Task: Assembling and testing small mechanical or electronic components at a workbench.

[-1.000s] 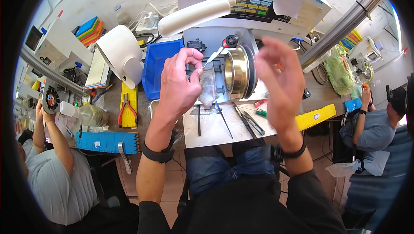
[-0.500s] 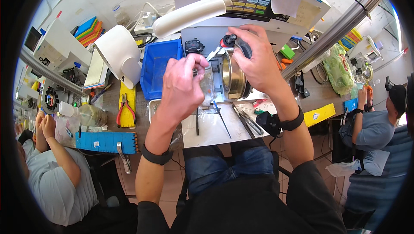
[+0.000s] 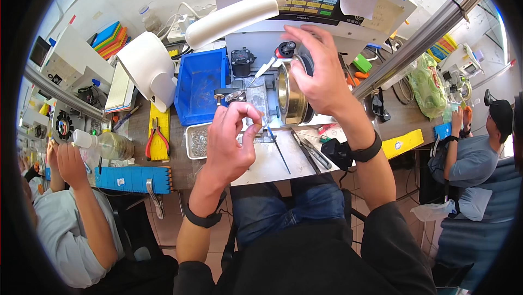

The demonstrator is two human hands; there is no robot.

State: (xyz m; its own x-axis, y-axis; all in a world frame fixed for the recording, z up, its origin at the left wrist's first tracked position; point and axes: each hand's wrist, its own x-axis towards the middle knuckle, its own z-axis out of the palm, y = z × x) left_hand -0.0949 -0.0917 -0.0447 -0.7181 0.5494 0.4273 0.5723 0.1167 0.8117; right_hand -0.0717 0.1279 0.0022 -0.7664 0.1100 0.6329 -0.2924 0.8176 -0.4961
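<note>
My right hand [image 3: 321, 77] is over a brass-coloured wheel [image 3: 285, 96] with a dark disc behind it. Its thumb is at the wheel's upper rim, and the fingers stretch apart above the disc. My left hand [image 3: 231, 140] hovers left of the wheel, thumb and forefinger curled toward each other in a pinch; anything between them is too small to make out. Just beyond it sits a metal fixture [image 3: 256, 99] with a small clamp [image 3: 235, 95]. A red-and-black knob [image 3: 285, 50] with a pale pointed tip leans over the fixture.
A blue bin [image 3: 201, 91] and a dish of tiny metal parts [image 3: 196, 145] stand left. A thin blue-tipped tool [image 3: 279, 148] and tweezers [image 3: 316, 153] lie in front. A white lamp [image 3: 234, 20] hangs above. Co-workers [image 3: 76, 213] sit on both sides.
My left hand has drawn back from the pale tip toward me, uncovering the clamp and dish. My right hand's fingers have lifted and straightened above the wheel.
</note>
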